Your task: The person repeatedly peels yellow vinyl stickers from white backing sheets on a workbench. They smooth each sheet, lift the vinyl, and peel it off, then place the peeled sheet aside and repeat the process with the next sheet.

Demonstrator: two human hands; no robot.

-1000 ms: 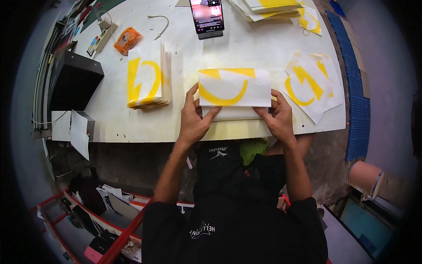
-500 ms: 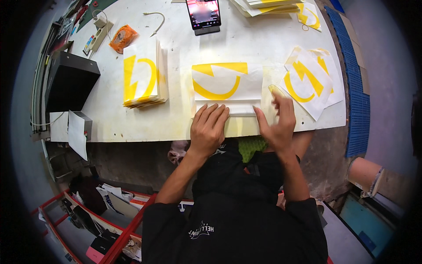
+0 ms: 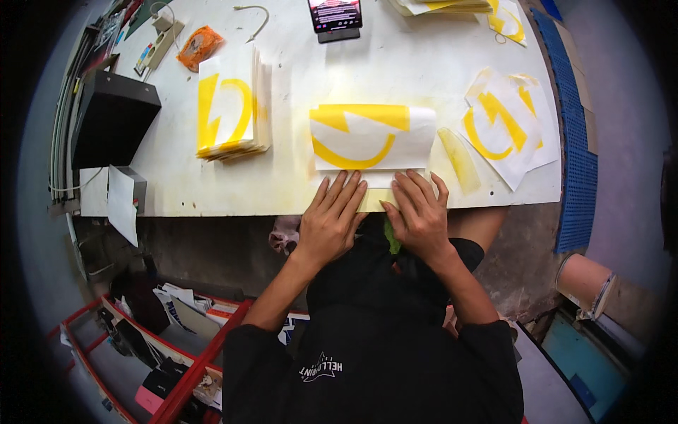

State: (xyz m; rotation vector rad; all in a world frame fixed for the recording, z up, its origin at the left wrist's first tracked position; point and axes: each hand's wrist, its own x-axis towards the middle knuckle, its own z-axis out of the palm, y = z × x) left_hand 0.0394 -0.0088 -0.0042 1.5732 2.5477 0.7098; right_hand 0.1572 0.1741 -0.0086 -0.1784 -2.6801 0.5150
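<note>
In front of me a white paper sheet or bag with a yellow print (image 3: 373,136) lies on the table, a folded strip along its near edge. My left hand (image 3: 332,215) rests its outstretched fingertips on the left of that near strip, palm down. Fingers spread, my right hand (image 3: 418,215) touches the strip's right part. Neither hand grips anything. Just right of the paper lies a thin, translucent yellowish strip (image 3: 459,160). Overlapping printed white papers (image 3: 498,127) spread out farther right. To the left stands a stack of folded printed paper bags (image 3: 232,106).
A phone (image 3: 335,15) leans on a stand at the back, with more stacked papers (image 3: 452,7) right of it. An orange packet (image 3: 200,48), a power strip (image 3: 159,51) and a black box (image 3: 116,127) occupy the left. The table's near edge runs beneath my wrists.
My right hand has come left and down from beside the translucent strip onto the paper's near edge. The paper's near fold has shifted, and the view has moved slightly.
</note>
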